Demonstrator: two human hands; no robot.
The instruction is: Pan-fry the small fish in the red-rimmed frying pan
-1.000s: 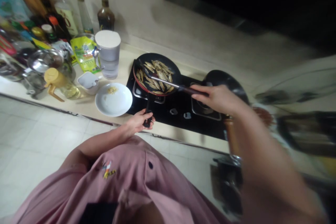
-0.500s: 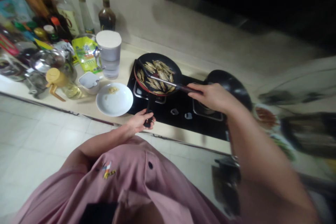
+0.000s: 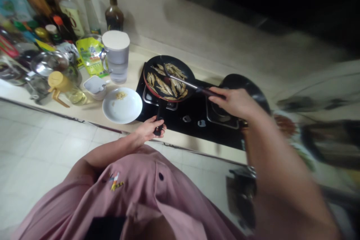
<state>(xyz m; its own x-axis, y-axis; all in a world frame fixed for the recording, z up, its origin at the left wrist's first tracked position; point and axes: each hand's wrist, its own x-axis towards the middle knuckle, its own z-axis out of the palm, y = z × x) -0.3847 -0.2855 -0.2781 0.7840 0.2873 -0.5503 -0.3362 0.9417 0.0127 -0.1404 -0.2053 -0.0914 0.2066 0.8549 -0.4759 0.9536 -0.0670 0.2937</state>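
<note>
My left hand (image 3: 152, 127) is closed round the black handle of a frying pan (image 3: 154, 90), which sits on the left burner of the black stove. Several small browned fish (image 3: 164, 86) lie in the pan. My right hand (image 3: 232, 101) grips the dark handle of a spatula (image 3: 187, 83), its metal shaft reaching over the pan from the right. The spatula's dark blade is among the fish, near the pan's back left. Left of the pan stands a white plate (image 3: 120, 112) with a little chopped, pale yellow food (image 3: 120, 95) on it.
A black wok (image 3: 247, 88) rests at the stove's right. Beyond my right forearm is a dish of reddish food (image 3: 284, 125). On the left counter are a water pitcher (image 3: 116, 58), an oil jug (image 3: 67, 88), a yellow packet (image 3: 91, 56) and several bottles. A dark hood overhangs the stove.
My right hand has moved slightly right with the spatula, drawing its blade rightward through the fish. Some fish have shifted, baring more of the pan. My left hand stays on the pan handle.
</note>
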